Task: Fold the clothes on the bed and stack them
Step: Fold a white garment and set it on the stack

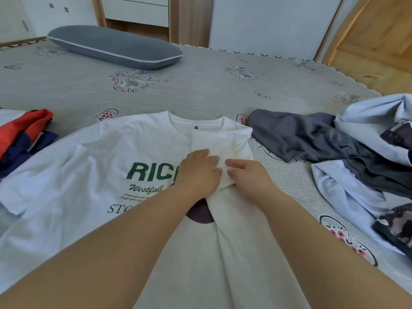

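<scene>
shirt: white printed T-shirt (100, 166) lay flat on bed (200, 90), right side folded in
hands: your left hand (199, 172) pressed flat; right hand (247, 175) pinched the sleeve fold
handling: light, limp, probably slippy; grip hems

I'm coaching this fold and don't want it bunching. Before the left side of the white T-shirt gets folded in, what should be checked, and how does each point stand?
1. Right side of the white T-shirt folded in over the front: ok.
2. Folded-back right sleeve held down: ok, left hand presses it, right hand pinches its edge.
3. Left side lies flat: not ok, it is wrinkled and spread wide.
4. Room on the left: not ok, the red and navy garment lies at the left sleeve.
5. Grey garment apart from the shirt: cannot tell, it lies very near.
6. Hem straight: cannot tell, out of view.
</scene>
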